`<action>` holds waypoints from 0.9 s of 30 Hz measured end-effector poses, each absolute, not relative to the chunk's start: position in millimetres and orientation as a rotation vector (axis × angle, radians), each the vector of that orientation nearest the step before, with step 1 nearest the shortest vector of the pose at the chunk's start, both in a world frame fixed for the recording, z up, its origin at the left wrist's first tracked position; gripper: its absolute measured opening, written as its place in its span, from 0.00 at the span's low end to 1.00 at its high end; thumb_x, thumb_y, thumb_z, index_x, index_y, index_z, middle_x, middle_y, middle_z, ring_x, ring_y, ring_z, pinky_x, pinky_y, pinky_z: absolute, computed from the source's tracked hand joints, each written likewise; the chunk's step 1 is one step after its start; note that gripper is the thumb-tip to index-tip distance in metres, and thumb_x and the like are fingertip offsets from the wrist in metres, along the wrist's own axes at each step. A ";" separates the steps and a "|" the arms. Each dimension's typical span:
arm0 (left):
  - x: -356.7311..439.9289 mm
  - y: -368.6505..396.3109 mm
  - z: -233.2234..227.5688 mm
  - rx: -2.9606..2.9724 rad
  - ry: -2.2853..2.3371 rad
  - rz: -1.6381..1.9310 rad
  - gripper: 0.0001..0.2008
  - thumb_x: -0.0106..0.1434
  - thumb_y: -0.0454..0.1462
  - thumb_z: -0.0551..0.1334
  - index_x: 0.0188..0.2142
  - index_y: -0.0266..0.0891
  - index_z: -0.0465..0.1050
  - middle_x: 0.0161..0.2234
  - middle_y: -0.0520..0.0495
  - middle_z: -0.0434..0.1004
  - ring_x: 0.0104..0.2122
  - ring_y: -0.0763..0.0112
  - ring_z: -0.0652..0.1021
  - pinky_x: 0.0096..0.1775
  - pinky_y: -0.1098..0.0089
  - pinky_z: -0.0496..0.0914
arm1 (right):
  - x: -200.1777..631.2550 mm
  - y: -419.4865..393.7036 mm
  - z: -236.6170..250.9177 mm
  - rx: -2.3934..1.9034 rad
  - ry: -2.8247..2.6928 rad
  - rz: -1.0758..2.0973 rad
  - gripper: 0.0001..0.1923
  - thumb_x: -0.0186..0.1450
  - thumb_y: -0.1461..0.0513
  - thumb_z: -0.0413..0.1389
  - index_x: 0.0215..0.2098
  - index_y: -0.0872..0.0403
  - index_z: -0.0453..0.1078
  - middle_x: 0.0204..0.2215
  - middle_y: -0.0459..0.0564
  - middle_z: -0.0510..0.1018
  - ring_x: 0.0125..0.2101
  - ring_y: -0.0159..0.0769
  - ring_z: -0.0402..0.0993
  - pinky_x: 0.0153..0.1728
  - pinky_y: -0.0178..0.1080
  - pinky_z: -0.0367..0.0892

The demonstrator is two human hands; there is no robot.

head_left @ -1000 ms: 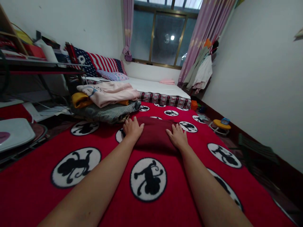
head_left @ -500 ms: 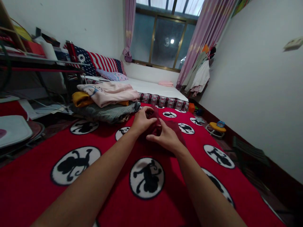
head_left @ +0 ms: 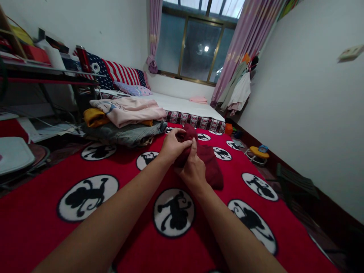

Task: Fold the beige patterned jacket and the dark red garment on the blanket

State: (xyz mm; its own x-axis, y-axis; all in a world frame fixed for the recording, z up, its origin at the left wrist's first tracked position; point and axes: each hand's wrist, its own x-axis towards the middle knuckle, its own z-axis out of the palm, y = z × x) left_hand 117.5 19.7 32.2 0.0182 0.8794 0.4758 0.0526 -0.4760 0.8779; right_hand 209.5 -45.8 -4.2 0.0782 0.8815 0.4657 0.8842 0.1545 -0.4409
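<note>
A dark red cloth garment [head_left: 212, 167] lies partly bunched on the red blanket [head_left: 136, 235], which has white circles with black monkey figures. Its exact kind cannot be made out. My left hand [head_left: 174, 146] curls its fingers around a raised, bunched part of the garment from the left. Against the same bunch presses my right hand [head_left: 195, 167], thumb pointing up near the left thumb and fingers wrapped beneath. Both hands hide much of the gripped cloth. The loose part of the garment spreads out to the right of my right wrist.
Folded clothes, a pink top [head_left: 133, 112] over jeans [head_left: 125, 134], are stacked at the blanket's far left. Behind stands a white bed [head_left: 173, 98]. A desk [head_left: 57, 70] is on the left, a yellow stool [head_left: 258, 152] and dark folding chair [head_left: 297, 180] on the right.
My right hand has turned from fingers apart to a closed hold, thumb up, slightly lower. The bunched cloth now stands higher between the hands. My left hand stays nearly in place.
</note>
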 end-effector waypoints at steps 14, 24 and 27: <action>93.5 51.4 21.2 1.310 1.227 1.398 0.20 0.62 0.43 0.61 0.52 0.38 0.66 0.47 0.39 0.75 0.43 0.62 0.78 0.42 0.65 0.73 | 256.7 -26.8 50.5 -0.796 -0.604 0.504 0.17 0.43 0.63 0.63 0.33 0.55 0.72 0.26 0.39 0.77 0.27 0.29 0.71 0.29 0.32 0.69; 101.8 32.7 2.6 0.954 0.859 0.600 0.42 0.55 0.69 0.46 0.46 0.38 0.73 0.36 0.36 0.81 0.37 0.51 0.80 0.40 0.53 0.73 | 253.9 -35.7 67.2 -0.566 -0.447 0.682 0.11 0.50 0.65 0.57 0.33 0.53 0.67 0.28 0.39 0.75 0.28 0.28 0.73 0.31 0.32 0.75; 107.3 22.2 2.0 0.928 0.602 0.387 0.44 0.56 0.69 0.43 0.45 0.34 0.75 0.37 0.33 0.81 0.39 0.49 0.80 0.42 0.51 0.71 | 264.0 -36.6 73.4 -0.501 -0.508 0.698 0.10 0.52 0.65 0.55 0.34 0.52 0.67 0.29 0.39 0.75 0.31 0.29 0.74 0.36 0.33 0.75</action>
